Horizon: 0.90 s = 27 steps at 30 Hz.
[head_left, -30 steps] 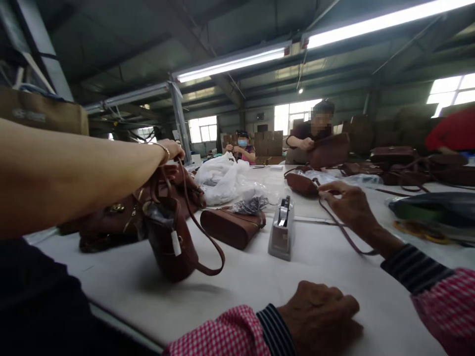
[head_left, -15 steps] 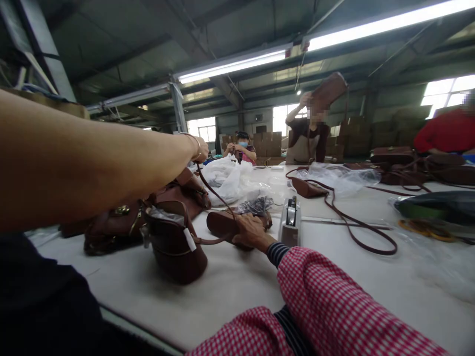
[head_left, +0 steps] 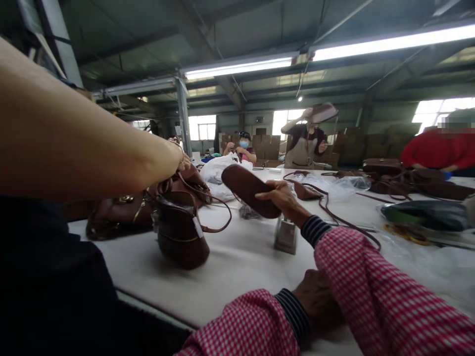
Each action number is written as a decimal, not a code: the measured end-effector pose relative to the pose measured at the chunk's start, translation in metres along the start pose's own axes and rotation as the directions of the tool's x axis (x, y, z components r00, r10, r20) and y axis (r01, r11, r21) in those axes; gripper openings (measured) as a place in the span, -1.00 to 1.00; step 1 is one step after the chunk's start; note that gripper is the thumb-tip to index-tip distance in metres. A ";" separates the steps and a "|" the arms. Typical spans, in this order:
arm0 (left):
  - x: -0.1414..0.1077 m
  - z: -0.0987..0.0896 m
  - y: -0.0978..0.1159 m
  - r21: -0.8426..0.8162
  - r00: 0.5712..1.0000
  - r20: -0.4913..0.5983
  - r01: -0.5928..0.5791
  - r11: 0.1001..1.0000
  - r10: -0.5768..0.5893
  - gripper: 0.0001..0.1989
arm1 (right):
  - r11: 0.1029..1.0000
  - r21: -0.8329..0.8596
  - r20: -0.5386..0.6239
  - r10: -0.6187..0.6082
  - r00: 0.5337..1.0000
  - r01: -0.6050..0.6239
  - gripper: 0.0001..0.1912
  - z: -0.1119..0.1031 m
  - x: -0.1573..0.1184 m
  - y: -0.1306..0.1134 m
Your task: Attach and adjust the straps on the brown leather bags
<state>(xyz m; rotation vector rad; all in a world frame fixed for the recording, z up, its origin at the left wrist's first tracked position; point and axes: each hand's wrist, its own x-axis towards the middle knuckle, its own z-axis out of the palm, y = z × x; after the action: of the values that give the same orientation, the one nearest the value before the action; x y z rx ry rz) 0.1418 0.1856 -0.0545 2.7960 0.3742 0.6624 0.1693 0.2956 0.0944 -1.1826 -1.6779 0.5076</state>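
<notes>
The person's right hand is lifted off the white table, fingers and thumb pinched on one end of a flat brown leather pouch. The pouch hangs in the air, its long axis running up and to the left away from the fingers, above the tape dispenser. The left hand rests low on the table, mostly hidden under the checked right sleeve, so I cannot tell how its fingers lie; it is well apart from the pouch. A co-worker's bare arm reaches to the brown bucket bag, whose white tag is too small to read.
</notes>
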 end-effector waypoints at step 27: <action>-0.016 -0.077 -0.033 0.147 0.599 -0.723 0.620 0.771 -0.344 -0.68 | 0.813 0.226 -0.397 -0.427 0.813 0.537 -0.70 -0.085 0.037 -0.163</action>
<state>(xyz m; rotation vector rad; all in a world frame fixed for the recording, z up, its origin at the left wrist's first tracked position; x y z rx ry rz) 0.0859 0.2246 -0.0041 2.4381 1.5192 1.5611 0.1660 0.2404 0.2733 -0.5154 -1.4577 0.2296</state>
